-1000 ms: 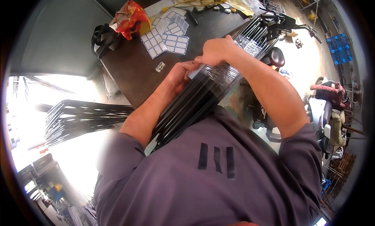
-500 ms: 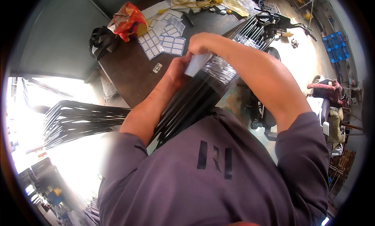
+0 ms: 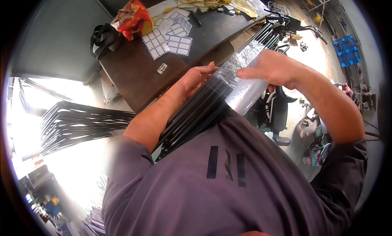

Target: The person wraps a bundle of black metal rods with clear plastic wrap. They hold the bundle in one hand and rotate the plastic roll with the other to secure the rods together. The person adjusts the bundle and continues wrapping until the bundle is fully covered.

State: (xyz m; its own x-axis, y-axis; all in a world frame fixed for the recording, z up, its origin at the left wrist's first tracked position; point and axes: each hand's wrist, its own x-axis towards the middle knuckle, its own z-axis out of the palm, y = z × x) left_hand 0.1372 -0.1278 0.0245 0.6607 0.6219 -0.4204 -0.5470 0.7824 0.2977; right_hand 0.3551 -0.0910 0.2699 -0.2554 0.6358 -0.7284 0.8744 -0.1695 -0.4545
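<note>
The bundle of long black rods [image 3: 196,107] is positioned slantwise before the torso, near the edge of the brown table [image 3: 134,81], with its far end directed up and to the right. It is flanked by the 2 hands. Its left side is met by the left hand [image 3: 195,79], thumb raised; the other fingers are partly hidden, so whether the rods are gripped there cannot be told. On the right side, 1 whitish roll of clear film [image 3: 249,95] is grasped by the right hand [image 3: 271,68], tilted just beside the rods. Between the hands, the bundle is encircled by a band of clear film [image 3: 226,70]. On the table, blue-bordered label sheets [image 3: 179,44] are spread, overlapping; 1 small tag [image 3: 162,68] is set apart from them. A red-and-yellow bag [image 3: 134,21] is placed beside the sheets. Further black rods [image 3: 85,123] are seen beyond the left forearm.
</note>
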